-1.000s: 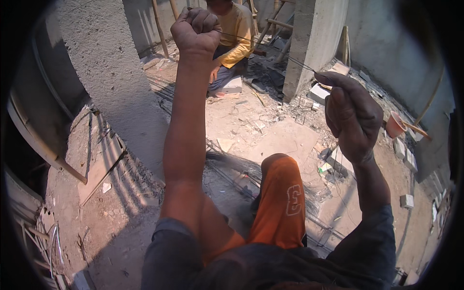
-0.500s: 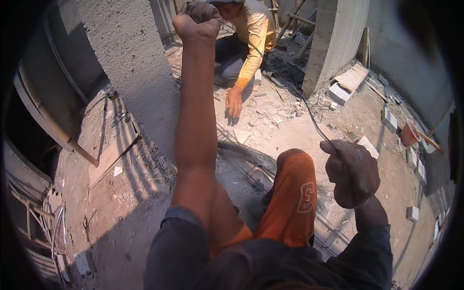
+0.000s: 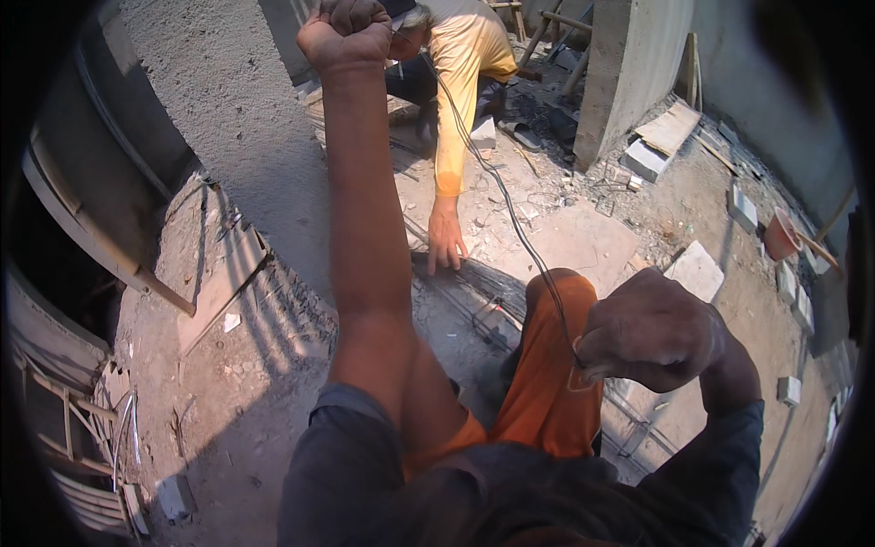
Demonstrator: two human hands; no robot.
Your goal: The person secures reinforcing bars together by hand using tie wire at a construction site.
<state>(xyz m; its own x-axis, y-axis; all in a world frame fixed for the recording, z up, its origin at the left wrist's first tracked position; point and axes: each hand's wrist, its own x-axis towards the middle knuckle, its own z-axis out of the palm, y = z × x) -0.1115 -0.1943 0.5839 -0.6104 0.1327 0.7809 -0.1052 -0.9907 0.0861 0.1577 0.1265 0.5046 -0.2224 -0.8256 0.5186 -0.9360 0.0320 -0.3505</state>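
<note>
My left hand [image 3: 344, 35] is raised at the top of the view on an outstretched arm, closed in a fist. A thin dark wire [image 3: 510, 214], doubled along part of its length, runs slackly from beside that fist down to my right hand [image 3: 652, 333]. My right hand pinches its lower end between thumb and fingers, above my orange-clad knee [image 3: 558, 356]. Beneath the wire, a bundle of thin dark wires [image 3: 492, 287] lies on the ground. The hand [image 3: 446, 235] of a co-worker in a yellow sleeve reaches down to this bundle.
A rough concrete column [image 3: 232, 109] stands close to my left arm, with another pillar [image 3: 606, 82] farther right. Pale blocks [image 3: 743, 208], an orange bucket [image 3: 781, 235] and a plank [image 3: 668, 128] lie along the right wall. Rubble and long rods [image 3: 638, 424] cover the ground.
My right hand has turned and moved slightly lower, and the wire now hangs more slackly. The co-worker has leaned forward, bringing a hand down to the wire bundle. My left fist stays raised.
</note>
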